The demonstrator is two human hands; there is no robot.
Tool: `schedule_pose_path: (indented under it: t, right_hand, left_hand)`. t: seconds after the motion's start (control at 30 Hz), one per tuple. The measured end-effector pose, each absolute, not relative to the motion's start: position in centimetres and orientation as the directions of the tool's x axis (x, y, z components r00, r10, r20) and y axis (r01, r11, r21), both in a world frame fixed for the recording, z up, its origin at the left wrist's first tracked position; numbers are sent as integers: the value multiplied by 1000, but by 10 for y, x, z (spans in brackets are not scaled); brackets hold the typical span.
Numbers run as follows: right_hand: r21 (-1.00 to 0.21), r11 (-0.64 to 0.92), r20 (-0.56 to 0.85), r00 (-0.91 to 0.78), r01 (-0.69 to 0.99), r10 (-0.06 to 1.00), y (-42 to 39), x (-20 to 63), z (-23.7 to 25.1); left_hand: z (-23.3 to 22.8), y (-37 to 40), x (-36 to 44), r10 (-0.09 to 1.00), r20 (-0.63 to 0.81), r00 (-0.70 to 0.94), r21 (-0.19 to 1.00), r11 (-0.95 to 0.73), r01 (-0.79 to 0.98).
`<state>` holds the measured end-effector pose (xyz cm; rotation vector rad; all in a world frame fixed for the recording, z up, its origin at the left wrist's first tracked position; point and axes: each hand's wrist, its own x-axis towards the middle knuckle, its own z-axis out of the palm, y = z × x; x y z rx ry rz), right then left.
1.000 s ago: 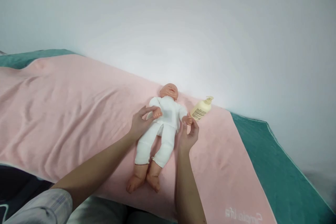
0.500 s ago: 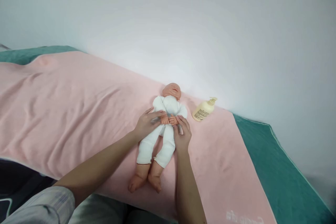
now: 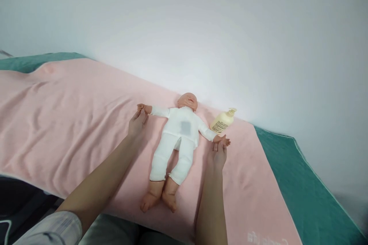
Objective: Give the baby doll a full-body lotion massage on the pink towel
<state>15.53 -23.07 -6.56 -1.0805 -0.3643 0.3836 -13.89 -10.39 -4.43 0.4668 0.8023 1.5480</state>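
A baby doll [image 3: 179,124] in a white top and trousers lies on its back on a pink towel [image 3: 86,122], its bare feet towards me. Both of its arms are stretched out sideways. My left hand [image 3: 138,122] is closed around the doll's hand on the left side. On the right, my right hand [image 3: 217,155] grips the doll's other hand from below, near the wrist. The doll's fingers stick out past my grip on both sides. A grey square patch shows on the front of the white top.
A pale yellow pump bottle [image 3: 222,120] leans just behind the doll's right-side arm. Green cloth [image 3: 301,176] shows beyond the towel at the right and at the far left. A white wall [image 3: 184,26] rises behind the towel.
My hands have moved apart, drawing the doll's arms from together over its belly out to both sides. The chest and grey patch are now uncovered.
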Motion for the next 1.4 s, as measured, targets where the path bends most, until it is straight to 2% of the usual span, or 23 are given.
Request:
schedule_pose_path:
  t: [0.1, 0.23, 0.33, 0.47, 0.53, 0.57, 0.63, 0.7, 0.8, 0.87, 1.0, 1.13, 1.27, 1.33, 1.4]
  right_hand:
    - [-898, 409, 67, 867, -164, 494, -229, 168, -78]
    - [-905, 400, 79, 864, -147, 497, -229, 170, -82]
    - [-911, 394, 92, 874, -119, 477, -230, 165, -79]
    - [-914, 403, 127, 907, -50, 401, -232, 145, -62]
    - [-911, 410, 206, 914, 48, 351, -233, 127, -50]
    - [-900, 409, 296, 901, 151, 318, -234, 118, -43]
    - [-854, 412, 462, 826, 317, 323, -234, 98, -33]
    - [-820, 377, 561, 737, 431, 377, -233, 81, -28]
    - [-714, 377, 698, 562, 590, 443, -230, 70, -32]
    - [-618, 414, 774, 428, 668, 466, -228, 70, -37]
    - [-501, 424, 830, 279, 755, 483, -224, 75, -45]
    - [-474, 424, 829, 229, 772, 510, -225, 76, -44]
    - [-633, 448, 762, 405, 631, 506, -228, 72, -38]
    - [-742, 442, 670, 568, 504, 477, -229, 74, -34]
    - [-818, 444, 550, 722, 365, 420, -231, 83, -32]
  left_hand:
    - [-53, -95, -142, 948, -294, -119, 628, 98, -772]
    - [-55, -94, -142, 948, -304, -95, 611, 118, -783]
    - [-51, -101, -140, 962, -223, -159, 688, 39, -725]
    - [-36, -123, -129, 954, -56, -293, 852, -108, -513]
    - [-28, -136, -119, 944, 74, -321, 881, -213, -422]
    - [-26, -143, -114, 942, 138, -307, 892, -253, -374]
    - [-24, -153, -104, 940, 253, -229, 923, -306, -235]
    - [-28, -158, -97, 910, 406, -90, 910, -411, -52]
    - [-36, -156, -92, 751, 635, 182, 743, -658, 123]
    - [-40, -152, -90, 651, 696, 302, 635, -755, 164]
    - [-41, -149, -88, 582, 720, 377, 538, -812, 227]
    - [-39, -150, -86, 581, 717, 385, 534, -813, 232]
    - [-38, -151, -89, 642, 692, 330, 632, -760, 152]
    - [-36, -152, -94, 747, 621, 235, 754, -652, 81]
    - [-33, -151, -101, 873, 476, 105, 879, -474, -42]
